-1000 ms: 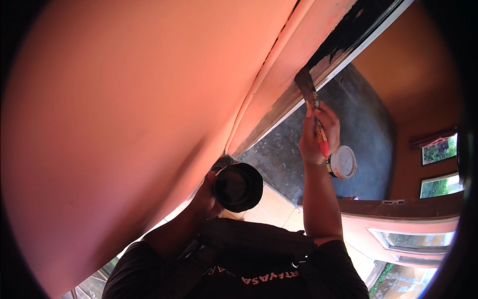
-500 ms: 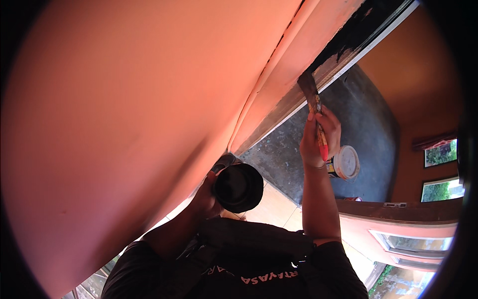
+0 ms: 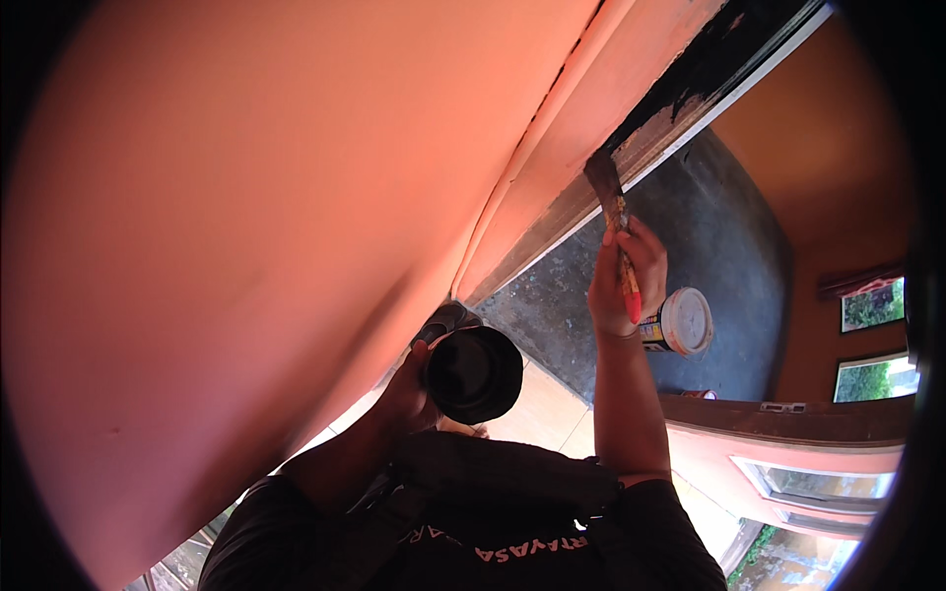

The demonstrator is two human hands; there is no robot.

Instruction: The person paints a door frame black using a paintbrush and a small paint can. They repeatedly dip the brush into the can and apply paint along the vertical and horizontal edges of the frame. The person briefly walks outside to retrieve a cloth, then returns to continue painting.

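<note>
My right hand [image 3: 629, 271] is closed around the handle of a paintbrush [image 3: 618, 222], which has a red tip and paint-spattered sides. Its dark bristles press against the wooden door frame [image 3: 562, 225], at the lower end of a wet black coat of paint [image 3: 680, 98]. Below that, the frame's wood is bare brown. In my left hand [image 3: 406, 389] is a dark round paint can [image 3: 475, 374], its open mouth facing up with black inside. The fingers wrap round its left side, and some of them are hidden behind it.
A salmon-coloured wall [image 3: 246, 197] fills the left side, close to my left arm. Beyond the frame, a lidded white bucket [image 3: 687, 322] stands on the dark grey floor [image 3: 739, 256]. An open door [image 3: 769, 422] lies at the lower right, and windows [image 3: 872, 305] show past it.
My right hand and the brush have moved slightly down and left along the frame. The black paint edge reaches a little lower. The can has hardly moved.
</note>
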